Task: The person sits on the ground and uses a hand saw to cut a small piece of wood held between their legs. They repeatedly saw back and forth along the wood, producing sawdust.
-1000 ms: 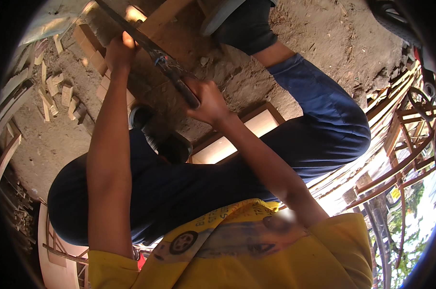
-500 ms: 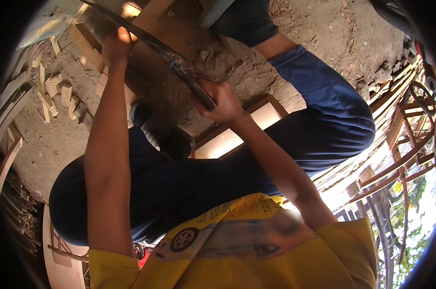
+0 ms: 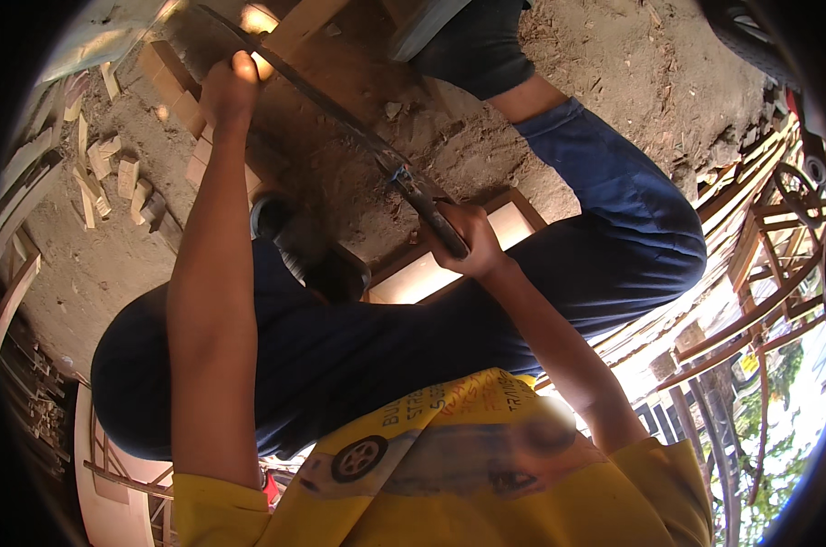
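Observation:
My right hand (image 3: pixel 469 241) is wrapped round the dark handle of a handsaw (image 3: pixel 340 118). Its long, narrow blade slants up and left, past my left hand, and a bit of blue shows where blade meets handle. My left hand (image 3: pixel 229 91) is closed, thumb up, at the sunlit end of a wooden plank (image 3: pixel 305 25). The blade crosses the plank close beside that thumb. The fingers' undersides are hidden, and the exact contact of blade and wood is too dark to make out.
Small wood offcuts (image 3: pixel 128 178) lie on the dirt floor (image 3: pixel 632 109) at left. Wooden blocks (image 3: pixel 169 73) are beside my left hand. A framed panel (image 3: pixel 422 277) lies by my bent leg (image 3: pixel 614 210). Wooden strips (image 3: pixel 741 182) are piled at right.
My right hand has drawn the handsaw down and to the right, towards my body. My left hand has stayed nearly in place.

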A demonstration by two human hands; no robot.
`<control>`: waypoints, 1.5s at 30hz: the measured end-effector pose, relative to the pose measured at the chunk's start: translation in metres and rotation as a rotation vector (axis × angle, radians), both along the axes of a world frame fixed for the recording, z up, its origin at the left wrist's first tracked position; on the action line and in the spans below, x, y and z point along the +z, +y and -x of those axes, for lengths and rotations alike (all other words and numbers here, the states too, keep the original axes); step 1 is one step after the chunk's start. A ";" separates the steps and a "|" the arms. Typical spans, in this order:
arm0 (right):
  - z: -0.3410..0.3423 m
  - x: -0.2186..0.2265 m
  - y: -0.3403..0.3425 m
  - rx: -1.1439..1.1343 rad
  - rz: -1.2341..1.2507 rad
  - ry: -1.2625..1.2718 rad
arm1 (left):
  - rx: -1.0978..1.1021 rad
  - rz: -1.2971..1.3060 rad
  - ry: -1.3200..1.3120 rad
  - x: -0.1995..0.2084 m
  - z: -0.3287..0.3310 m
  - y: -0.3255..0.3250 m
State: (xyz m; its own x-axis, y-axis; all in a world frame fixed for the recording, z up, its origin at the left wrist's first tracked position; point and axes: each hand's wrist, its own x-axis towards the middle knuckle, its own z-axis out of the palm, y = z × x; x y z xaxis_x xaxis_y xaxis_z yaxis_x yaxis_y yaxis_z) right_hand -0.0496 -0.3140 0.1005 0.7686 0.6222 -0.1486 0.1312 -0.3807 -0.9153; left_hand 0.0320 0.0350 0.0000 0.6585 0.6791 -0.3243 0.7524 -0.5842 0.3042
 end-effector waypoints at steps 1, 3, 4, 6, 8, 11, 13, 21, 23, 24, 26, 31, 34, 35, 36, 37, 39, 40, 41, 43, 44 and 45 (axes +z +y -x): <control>-0.003 -0.003 0.006 -0.016 0.017 0.080 | -0.008 -0.007 0.004 -0.003 0.000 -0.001; -0.024 -0.019 0.037 -0.016 0.038 0.105 | -0.041 -0.015 -0.001 -0.009 0.003 0.000; -0.037 -0.015 0.053 -0.006 0.039 0.097 | -0.049 -0.023 -0.002 -0.012 0.005 0.003; -0.057 0.004 0.077 -0.005 0.040 0.123 | -0.051 -0.026 0.029 -0.014 0.006 0.007; -0.040 0.012 0.063 -0.054 0.008 0.203 | -0.046 -0.015 0.008 -0.015 0.010 0.008; 0.001 -0.004 0.007 -0.079 -0.049 0.142 | -0.015 -0.010 -0.071 -0.003 0.001 -0.001; -0.004 0.001 0.024 -0.086 -0.008 0.069 | -0.031 -0.029 -0.018 -0.006 0.002 -0.002; -0.002 0.012 0.033 -0.084 -0.022 0.009 | 0.012 0.016 -0.053 0.004 -0.001 -0.008; 0.005 0.014 0.024 -0.081 0.005 -0.014 | -0.011 -0.024 -0.047 -0.001 0.004 -0.002; 0.006 0.013 0.026 -0.132 0.016 0.060 | -0.021 -0.020 -0.020 -0.003 0.005 -0.001; -0.021 0.005 0.058 -0.054 0.059 0.096 | -0.047 -0.017 0.021 -0.003 0.003 -0.002; -0.022 0.018 0.065 -0.100 0.053 0.187 | -0.055 -0.028 0.019 -0.005 0.006 0.000; 0.012 0.015 0.012 -0.135 -0.002 0.162 | 0.005 0.003 -0.037 0.001 0.003 -0.003; 0.018 0.014 0.006 -0.141 -0.022 0.159 | 0.016 -0.009 -0.038 0.003 0.002 -0.002; 0.013 0.014 0.017 -0.106 0.020 0.160 | 0.012 -0.016 -0.037 0.002 0.004 -0.004; -0.006 0.010 0.038 -0.072 0.061 0.153 | -0.002 -0.004 -0.049 0.001 0.004 -0.004; -0.040 0.010 0.071 -0.036 0.100 0.160 | -0.108 0.015 0.004 -0.001 0.002 -0.003; -0.052 0.014 0.084 -0.030 0.101 0.184 | -0.159 0.025 0.039 -0.001 0.006 -0.002; -0.059 0.016 0.091 -0.018 0.104 0.201 | -0.123 0.018 0.038 -0.003 0.008 -0.001; -0.028 0.022 0.056 -0.078 0.050 0.177 | -0.021 -0.005 0.011 -0.006 0.006 0.004; -0.013 0.023 0.036 -0.107 0.027 0.164 | -0.012 -0.010 -0.023 -0.006 0.003 0.003; -0.004 0.024 0.026 -0.103 0.017 0.096 | -0.014 -0.019 -0.046 -0.005 0.005 0.001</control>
